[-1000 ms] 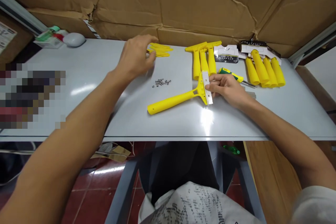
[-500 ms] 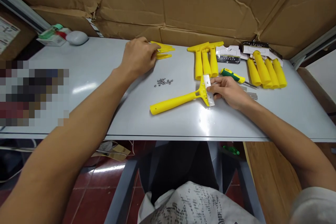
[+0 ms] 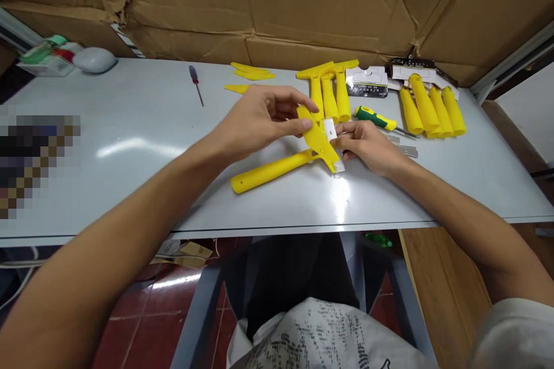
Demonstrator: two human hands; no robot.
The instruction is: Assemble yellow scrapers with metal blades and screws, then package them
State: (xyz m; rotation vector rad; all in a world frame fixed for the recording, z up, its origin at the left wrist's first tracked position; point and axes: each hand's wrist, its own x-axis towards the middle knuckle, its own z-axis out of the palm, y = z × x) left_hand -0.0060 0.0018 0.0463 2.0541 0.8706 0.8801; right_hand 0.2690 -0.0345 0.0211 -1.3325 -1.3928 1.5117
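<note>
My left hand (image 3: 262, 120) pinches a yellow plastic cover piece (image 3: 319, 141) between thumb and fingers, over the head of a yellow scraper handle (image 3: 272, 172) lying on the table. Whether the piece touches the head I cannot tell. My right hand (image 3: 367, 143) grips a flat metal blade (image 3: 330, 129) by its edge along the scraper head, and part of the blade is hidden by the cover piece and fingers. More yellow cover pieces (image 3: 253, 75) lie behind my left hand. The small screws are hidden by my left hand and forearm.
Several yellow scraper handles (image 3: 317, 98) lie at the back, more handles (image 3: 424, 106) at the right. A green-yellow screwdriver (image 3: 375, 118) and loose blades (image 3: 407, 151) are beside my right hand. A second screwdriver (image 3: 196, 83) and a white mouse (image 3: 94, 60) are on the left. Cardboard (image 3: 194, 6) walls the back.
My left hand has come from the back cover pieces toward the right and nearer, bringing one cover piece over the scraper head. My right hand stays on the blade. The view has turned slightly.
</note>
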